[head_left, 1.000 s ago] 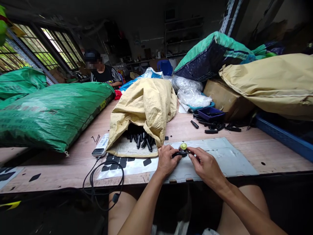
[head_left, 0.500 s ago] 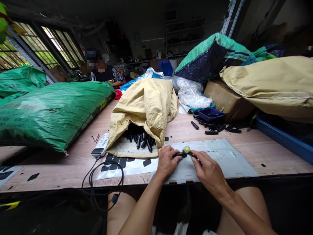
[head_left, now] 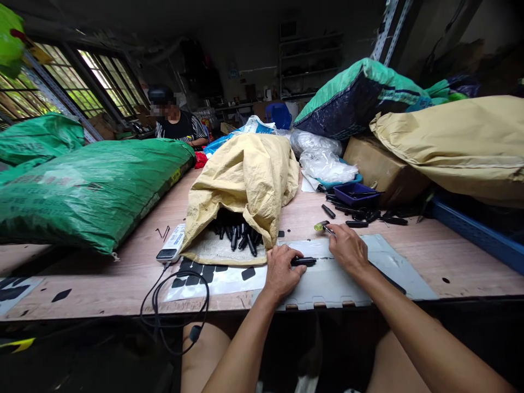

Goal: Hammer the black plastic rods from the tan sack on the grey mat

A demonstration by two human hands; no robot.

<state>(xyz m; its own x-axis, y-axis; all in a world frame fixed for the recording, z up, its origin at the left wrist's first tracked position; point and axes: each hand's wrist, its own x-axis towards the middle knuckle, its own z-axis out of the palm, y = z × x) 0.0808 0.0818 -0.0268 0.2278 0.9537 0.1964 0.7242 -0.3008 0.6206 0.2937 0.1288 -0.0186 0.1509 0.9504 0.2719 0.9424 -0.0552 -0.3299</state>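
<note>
My left hand (head_left: 282,271) is closed on a small black handle-shaped part (head_left: 303,261) and presses it onto the grey plastic sheet (head_left: 380,273) at the table's near edge. A little farther out, my right hand (head_left: 347,248) is closed on a small tool with a yellow-green cap (head_left: 320,226); the tool lies low over the wooden table. An open tan sack (head_left: 245,180) just left of my hands spills several more black parts (head_left: 239,237).
Green sacks (head_left: 90,185) fill the left side. A white sheet with black stickers (head_left: 213,275), a white device (head_left: 170,245) and a black cable (head_left: 176,305) lie front left. A purple tray (head_left: 355,192), loose black parts, a cardboard box and sacks sit right. A person (head_left: 176,121) sits at the far end.
My right hand has lifted the yellow-capped tool off the black part and carried it away toward the far right. The left hand still holds the part on the sheet.
</note>
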